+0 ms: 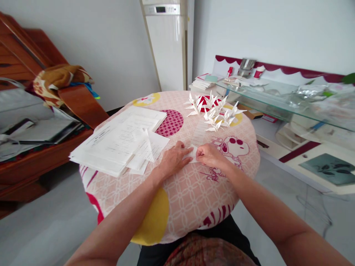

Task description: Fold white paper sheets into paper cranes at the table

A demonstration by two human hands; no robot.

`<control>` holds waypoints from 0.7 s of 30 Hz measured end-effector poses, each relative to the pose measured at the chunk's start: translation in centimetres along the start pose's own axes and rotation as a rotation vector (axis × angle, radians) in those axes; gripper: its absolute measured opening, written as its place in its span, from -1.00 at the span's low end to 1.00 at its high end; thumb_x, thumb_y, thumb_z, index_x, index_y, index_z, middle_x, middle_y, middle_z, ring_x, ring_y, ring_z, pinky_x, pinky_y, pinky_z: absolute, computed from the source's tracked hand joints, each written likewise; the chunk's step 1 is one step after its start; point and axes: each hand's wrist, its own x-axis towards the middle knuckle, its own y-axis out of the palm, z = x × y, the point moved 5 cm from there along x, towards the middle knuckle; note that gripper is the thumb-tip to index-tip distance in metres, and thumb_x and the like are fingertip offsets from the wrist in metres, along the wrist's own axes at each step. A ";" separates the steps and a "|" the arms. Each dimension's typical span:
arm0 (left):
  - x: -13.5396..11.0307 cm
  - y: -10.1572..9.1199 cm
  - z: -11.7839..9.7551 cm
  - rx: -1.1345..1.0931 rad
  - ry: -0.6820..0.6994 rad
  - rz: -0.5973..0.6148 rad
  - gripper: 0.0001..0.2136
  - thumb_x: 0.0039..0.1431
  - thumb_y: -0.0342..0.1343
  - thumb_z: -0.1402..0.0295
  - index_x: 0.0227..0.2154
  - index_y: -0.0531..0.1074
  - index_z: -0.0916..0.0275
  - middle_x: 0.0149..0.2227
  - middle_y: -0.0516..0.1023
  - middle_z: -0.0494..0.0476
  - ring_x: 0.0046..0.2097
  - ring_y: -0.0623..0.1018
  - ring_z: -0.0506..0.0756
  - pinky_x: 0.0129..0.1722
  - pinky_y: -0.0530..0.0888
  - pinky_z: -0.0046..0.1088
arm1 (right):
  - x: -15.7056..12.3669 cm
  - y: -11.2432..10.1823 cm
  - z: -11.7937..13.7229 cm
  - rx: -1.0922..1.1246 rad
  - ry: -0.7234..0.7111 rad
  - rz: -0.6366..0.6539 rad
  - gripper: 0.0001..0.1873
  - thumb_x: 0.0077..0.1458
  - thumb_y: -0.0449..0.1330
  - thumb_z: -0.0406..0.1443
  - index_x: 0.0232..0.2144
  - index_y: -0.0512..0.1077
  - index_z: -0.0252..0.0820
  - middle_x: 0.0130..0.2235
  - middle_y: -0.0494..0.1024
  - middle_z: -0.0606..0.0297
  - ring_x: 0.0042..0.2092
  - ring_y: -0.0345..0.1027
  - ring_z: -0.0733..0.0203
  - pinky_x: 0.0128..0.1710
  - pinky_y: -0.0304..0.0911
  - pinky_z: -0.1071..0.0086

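Observation:
A small folded piece of white paper (193,153) lies on the round table (188,199), which has a pink patterned cloth. My left hand (174,159) lies flat on the paper's left side, fingers stretched out and pressing down. My right hand (210,155) is closed in a loose fist, pinching or pressing the paper's right edge. A stack of white printed sheets (119,142) sits to the left of my hands. Several folded white paper cranes (215,109) stand at the table's far side.
A glass-topped shelf unit (280,99) with cups and clutter runs along the right. A wooden bench (41,147) with papers and a blanket is on the left. A tall white appliance (168,44) stands against the far wall.

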 end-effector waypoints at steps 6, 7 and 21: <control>-0.1 0.0 0.0 0.009 -0.003 0.001 -0.60 0.35 -0.01 0.18 0.22 0.31 -0.06 0.12 0.30 0.19 -0.01 0.53 0.17 -0.08 0.49 -0.30 | -0.2 -0.2 0.1 -0.074 0.011 -0.054 -0.92 -0.07 0.26 -0.38 -0.54 0.55 -0.20 -0.50 0.55 0.30 -0.46 0.31 0.30 -0.48 0.03 0.43; -0.1 0.0 0.0 0.007 -0.004 -0.001 -0.60 0.35 -0.02 0.17 0.22 0.31 -0.05 0.12 0.30 0.19 -0.01 0.53 0.17 -0.07 0.49 -0.30 | -0.3 -0.2 -0.1 -0.088 0.018 -0.060 -0.92 -0.09 0.25 -0.39 -0.54 0.55 -0.20 -0.50 0.55 0.30 -0.47 0.31 0.29 -0.49 0.03 0.42; 0.0 -0.2 0.1 -0.021 -0.010 -0.028 -0.60 0.34 -0.02 0.14 0.19 0.36 -0.03 0.10 0.33 0.17 -0.01 0.54 0.16 -0.05 0.47 -0.30 | -3.5 -4.1 -6.7 0.246 0.190 -0.024 -0.86 -0.14 0.16 -0.44 -0.65 0.42 -0.20 -0.72 0.40 0.41 -0.65 0.26 0.32 -0.61 0.09 0.48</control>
